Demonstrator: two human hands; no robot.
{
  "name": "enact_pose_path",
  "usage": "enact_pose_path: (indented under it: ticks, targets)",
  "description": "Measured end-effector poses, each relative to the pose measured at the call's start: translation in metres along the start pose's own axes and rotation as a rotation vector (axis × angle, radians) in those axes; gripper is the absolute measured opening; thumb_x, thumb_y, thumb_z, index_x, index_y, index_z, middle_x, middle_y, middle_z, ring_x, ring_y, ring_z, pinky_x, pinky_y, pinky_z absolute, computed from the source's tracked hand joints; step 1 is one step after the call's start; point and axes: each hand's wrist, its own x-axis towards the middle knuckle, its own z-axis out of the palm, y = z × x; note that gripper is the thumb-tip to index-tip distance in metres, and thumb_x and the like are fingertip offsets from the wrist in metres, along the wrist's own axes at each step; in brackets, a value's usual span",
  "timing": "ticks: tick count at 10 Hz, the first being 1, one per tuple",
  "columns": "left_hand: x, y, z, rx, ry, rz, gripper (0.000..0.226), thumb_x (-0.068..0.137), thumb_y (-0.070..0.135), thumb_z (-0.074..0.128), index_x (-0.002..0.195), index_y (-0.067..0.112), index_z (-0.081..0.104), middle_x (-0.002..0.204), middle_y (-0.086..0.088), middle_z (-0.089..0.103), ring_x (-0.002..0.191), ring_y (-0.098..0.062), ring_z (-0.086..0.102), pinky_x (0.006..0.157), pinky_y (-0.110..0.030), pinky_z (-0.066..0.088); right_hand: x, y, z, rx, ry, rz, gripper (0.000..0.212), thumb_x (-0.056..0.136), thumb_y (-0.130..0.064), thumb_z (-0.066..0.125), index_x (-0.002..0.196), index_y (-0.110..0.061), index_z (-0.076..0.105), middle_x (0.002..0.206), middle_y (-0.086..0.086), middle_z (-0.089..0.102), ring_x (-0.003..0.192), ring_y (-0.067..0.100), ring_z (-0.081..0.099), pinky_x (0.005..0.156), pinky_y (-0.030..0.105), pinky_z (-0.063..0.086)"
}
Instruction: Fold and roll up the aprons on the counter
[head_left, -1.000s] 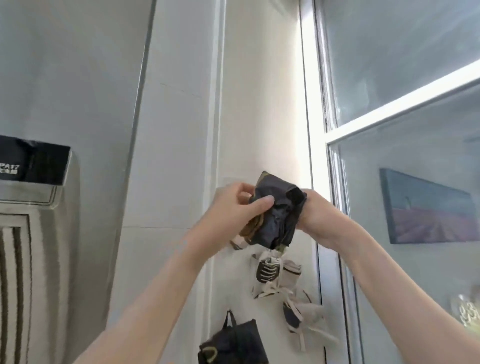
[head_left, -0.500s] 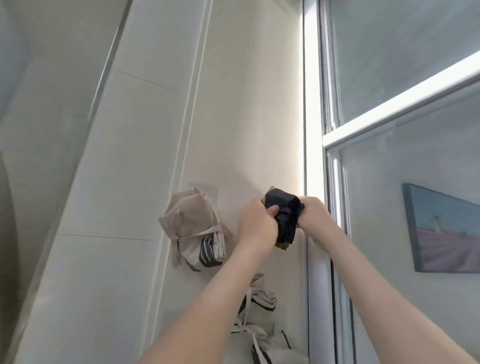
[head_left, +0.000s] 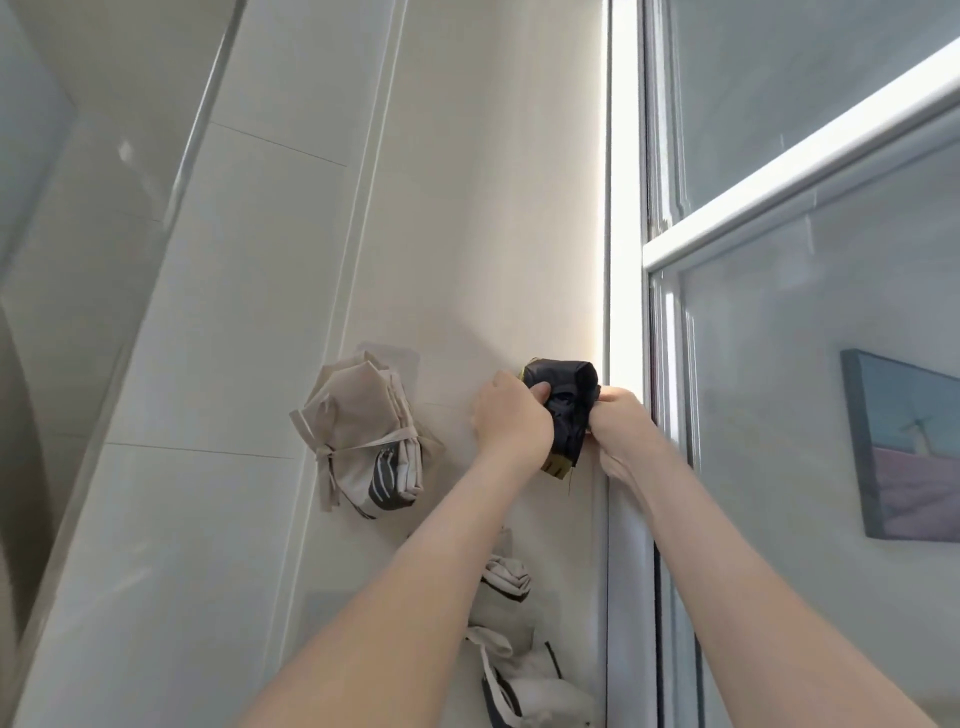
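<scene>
Up high, both hands clamp the rolled black apron (head_left: 566, 410) at the wall: left hand (head_left: 511, 418) and right hand (head_left: 621, 428) gripping; no writing readable.

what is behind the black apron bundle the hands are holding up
Only the pale wall shows around the black apron bundle, gripped by the left hand and right hand. The spot directly behind it is covered, so any hook there cannot be seen.
</scene>
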Motion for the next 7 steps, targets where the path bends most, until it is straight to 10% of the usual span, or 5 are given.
enact_pose_path:
  ticks: [3, 7]
  targets:
    - [-0.019, -0.003, 0.009, 0.11, 0.069, -0.051, 0.033, 0.102, 0.029, 0.04, 0.121, 0.002, 0.043, 0.127, -0.012, 0.05, 0.118, -0.028, 0.045, 0.095, -0.036, 0.036, -0.024, 0.011, -0.001, 0.096, -0.053, 0.026, 0.031, 0.09, 0.009, 0.036, 0.079, -0.005, 0.061, 0.078, 0.013, 0.063, 0.074, 0.025, 0.056, 0.07, 0.035, 0.05]
    - [-0.071, -0.015, -0.005, 0.048, 0.031, 0.099, 0.03, 0.102, 0.026, 0.038, 0.122, 0.004, 0.039, 0.123, -0.01, 0.046, 0.108, -0.025, 0.047, 0.085, -0.031, 0.038, -0.091, 0.049, 0.021, -0.204, 0.458, -0.429, 0.054, 0.088, -0.038, 0.033, 0.136, -0.013, 0.043, 0.132, -0.004, 0.043, 0.124, 0.014, 0.033, 0.102, 0.031, 0.026]
